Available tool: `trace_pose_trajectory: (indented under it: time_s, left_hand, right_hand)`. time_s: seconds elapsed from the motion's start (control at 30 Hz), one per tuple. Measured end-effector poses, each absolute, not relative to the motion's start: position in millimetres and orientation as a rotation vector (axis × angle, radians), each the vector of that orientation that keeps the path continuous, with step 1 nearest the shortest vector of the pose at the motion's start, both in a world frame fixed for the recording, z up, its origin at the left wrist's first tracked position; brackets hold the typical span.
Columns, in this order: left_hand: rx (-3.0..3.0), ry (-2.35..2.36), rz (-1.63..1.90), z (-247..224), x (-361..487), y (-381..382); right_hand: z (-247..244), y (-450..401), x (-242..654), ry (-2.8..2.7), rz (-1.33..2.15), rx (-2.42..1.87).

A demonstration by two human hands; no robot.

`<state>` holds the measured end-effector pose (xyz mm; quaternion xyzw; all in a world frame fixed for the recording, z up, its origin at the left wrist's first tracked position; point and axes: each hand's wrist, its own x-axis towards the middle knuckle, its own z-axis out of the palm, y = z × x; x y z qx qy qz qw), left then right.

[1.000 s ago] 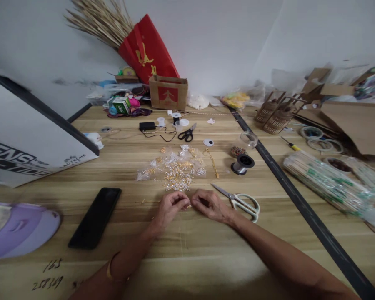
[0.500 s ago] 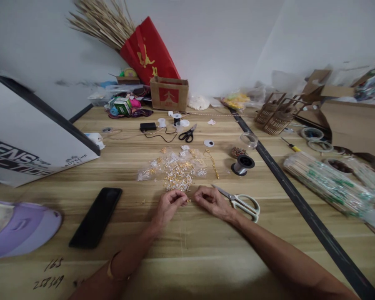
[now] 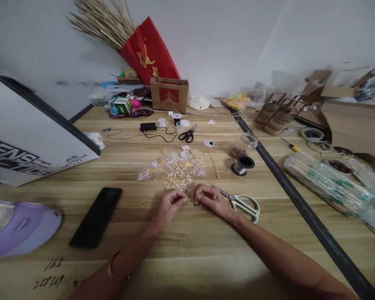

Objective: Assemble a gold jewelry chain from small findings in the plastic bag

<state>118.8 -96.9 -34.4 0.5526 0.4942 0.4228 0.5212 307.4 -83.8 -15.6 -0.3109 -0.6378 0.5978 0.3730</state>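
Note:
My left hand (image 3: 171,204) is closed in a pinch just in front of a pile of small gold and silver beads (image 3: 178,177). Opposite it, my right hand (image 3: 211,200) is also pinched, its fingertips close to the left ones. A tiny gold piece (image 3: 189,200) shows between the two hands; which hand grips it is unclear. Thin thread (image 3: 183,239) lies on the wood below. Scissors with pale green handles (image 3: 250,207) rest beside my right hand. Beyond the pile's right side lies a gold chain (image 3: 214,164).
At left lie a black phone (image 3: 96,217) and a purple cap-like item (image 3: 28,228). Past the pile are black-handled scissors (image 3: 187,135), a wire spool (image 3: 243,165) and a jar of beads (image 3: 238,151). Bagged sticks (image 3: 328,183) lie at right, across a dark strip (image 3: 295,204).
My left fingertips have shifted slightly, and the reddish bit seen at them before no longer shows. My right fingers have changed their bend a little. The things around stay in place.

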Motion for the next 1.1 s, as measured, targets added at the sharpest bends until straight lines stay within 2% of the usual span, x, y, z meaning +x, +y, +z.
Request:
trace_pose_trajectory:
  time_s: [0.47, 1.1]
  left_hand:
    - [1.302, 1.185, 1.005, -36, 120, -97]
    - [1.284, 1.130, 1.001, -37, 120, -97]
  right_hand:
    - [-27, -83, 302, -1.133, 1.875, -0.693]
    - [-36, -80, 304, -1.100, 1.913, -0.684]
